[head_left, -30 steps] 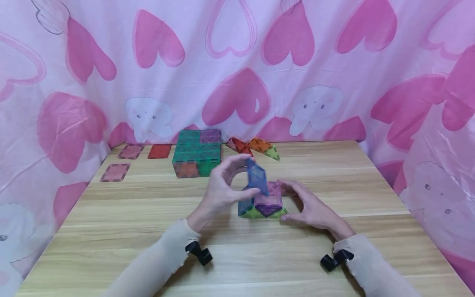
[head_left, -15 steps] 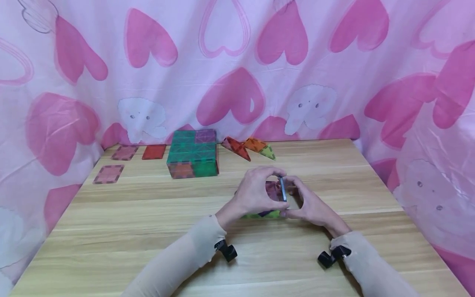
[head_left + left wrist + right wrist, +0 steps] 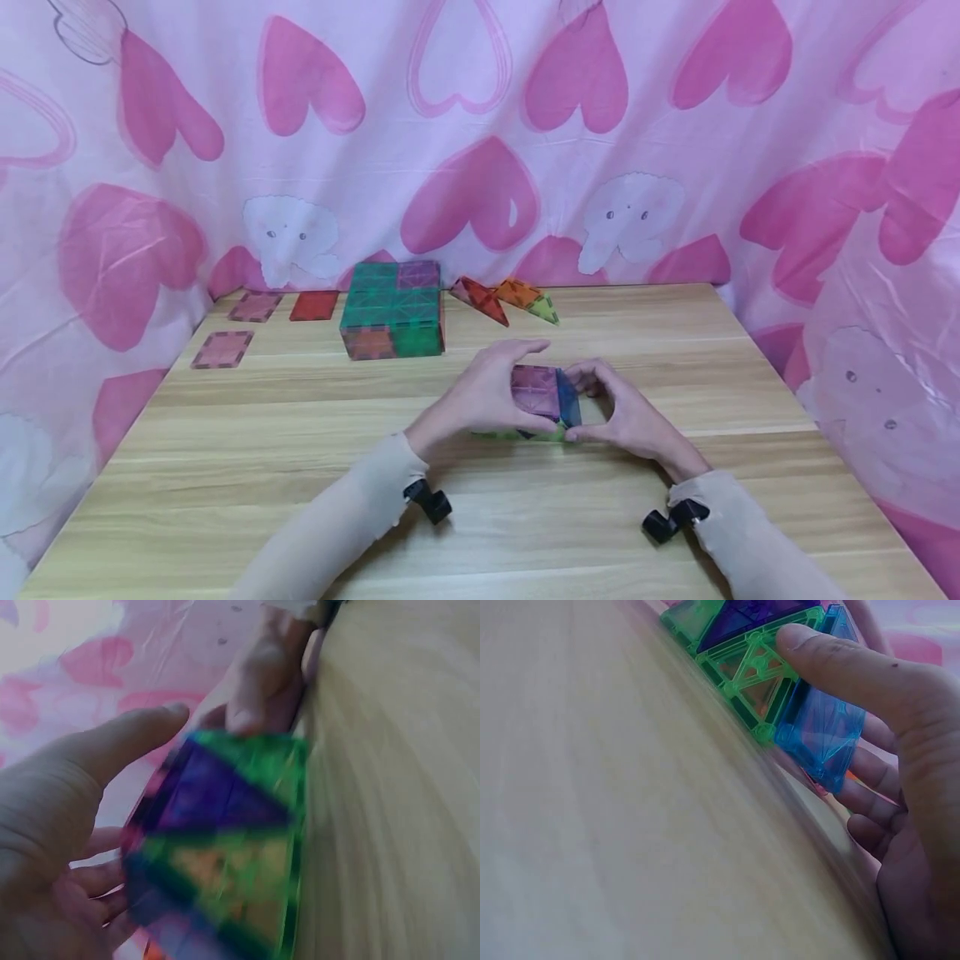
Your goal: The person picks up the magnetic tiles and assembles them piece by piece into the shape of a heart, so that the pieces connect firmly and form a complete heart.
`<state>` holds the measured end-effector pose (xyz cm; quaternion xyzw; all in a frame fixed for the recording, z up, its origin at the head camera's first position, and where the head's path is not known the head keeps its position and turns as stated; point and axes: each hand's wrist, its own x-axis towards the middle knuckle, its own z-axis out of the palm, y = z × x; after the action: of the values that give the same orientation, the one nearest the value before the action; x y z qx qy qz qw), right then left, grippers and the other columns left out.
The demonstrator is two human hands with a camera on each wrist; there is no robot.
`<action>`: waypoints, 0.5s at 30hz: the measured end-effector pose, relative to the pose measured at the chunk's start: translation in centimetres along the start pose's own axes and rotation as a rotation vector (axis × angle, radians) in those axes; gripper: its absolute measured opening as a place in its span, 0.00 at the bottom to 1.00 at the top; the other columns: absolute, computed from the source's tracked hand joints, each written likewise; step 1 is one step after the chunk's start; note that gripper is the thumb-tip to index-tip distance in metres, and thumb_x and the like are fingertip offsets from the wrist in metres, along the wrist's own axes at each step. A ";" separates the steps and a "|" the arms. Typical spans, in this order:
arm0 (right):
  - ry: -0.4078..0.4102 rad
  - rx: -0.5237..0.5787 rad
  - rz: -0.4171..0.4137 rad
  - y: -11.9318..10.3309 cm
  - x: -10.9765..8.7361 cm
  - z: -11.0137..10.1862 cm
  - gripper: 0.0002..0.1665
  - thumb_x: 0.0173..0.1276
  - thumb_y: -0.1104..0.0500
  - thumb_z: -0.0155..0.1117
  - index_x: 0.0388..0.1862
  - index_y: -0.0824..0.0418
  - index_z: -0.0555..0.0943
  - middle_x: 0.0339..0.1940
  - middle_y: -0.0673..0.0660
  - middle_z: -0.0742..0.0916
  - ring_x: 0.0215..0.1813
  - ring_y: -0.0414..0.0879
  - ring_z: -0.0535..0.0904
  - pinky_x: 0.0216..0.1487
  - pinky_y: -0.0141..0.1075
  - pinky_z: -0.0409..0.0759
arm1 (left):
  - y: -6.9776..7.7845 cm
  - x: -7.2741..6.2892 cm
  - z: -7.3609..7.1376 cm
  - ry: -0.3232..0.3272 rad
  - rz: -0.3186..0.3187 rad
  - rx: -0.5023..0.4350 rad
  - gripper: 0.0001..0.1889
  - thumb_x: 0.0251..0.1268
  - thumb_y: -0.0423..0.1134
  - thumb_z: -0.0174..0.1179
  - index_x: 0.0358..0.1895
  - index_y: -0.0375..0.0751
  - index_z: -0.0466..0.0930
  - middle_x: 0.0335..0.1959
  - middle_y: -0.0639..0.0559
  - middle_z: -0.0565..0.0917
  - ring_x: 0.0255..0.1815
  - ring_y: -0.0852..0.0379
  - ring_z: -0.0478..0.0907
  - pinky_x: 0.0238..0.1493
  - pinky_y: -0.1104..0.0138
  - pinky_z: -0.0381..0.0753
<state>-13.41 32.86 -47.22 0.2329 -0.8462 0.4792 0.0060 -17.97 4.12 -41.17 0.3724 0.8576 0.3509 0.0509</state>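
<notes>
In the head view, a small block of translucent magnetic tiles stands on the table between both hands. Its top is pink, and green and purple triangles make up the near side. A blue magnetic tile leans against its right end. My right hand grips that end, thumb at the green triangle's corner and fingers curled behind the blue tile. Around the left part curves my left hand, thumb and fingers spread; its thumb stands apart from the tiles in the left wrist view. The left hand hides the block's left end.
A larger green tile box stands farther back, left of centre. Left of it lie a red square and pink squares. Triangle tiles in red, orange and green lie behind the block. A heart-printed curtain borders the table.
My left hand carried a blue tile rightward to the block's right end, let it go there, then drew back left. The right hand stayed at that end and now holds it.
</notes>
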 end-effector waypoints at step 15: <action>-0.032 -0.113 0.013 -0.5 0.0 0.4 0.52 0.61 0.48 0.91 0.80 0.47 0.73 0.71 0.48 0.78 0.68 0.49 0.80 0.75 0.40 0.78 | -6.8 -5.0 -2.3 -0.034 -0.030 -0.090 0.45 0.55 0.47 0.89 0.77 0.47 0.79 0.72 0.50 0.83 0.76 0.48 0.77 0.80 0.50 0.74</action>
<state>-13.10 32.36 -47.06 0.2341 -0.8736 0.4267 0.0024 -19.31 -3.77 -44.71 0.3628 0.8455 0.3819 0.0873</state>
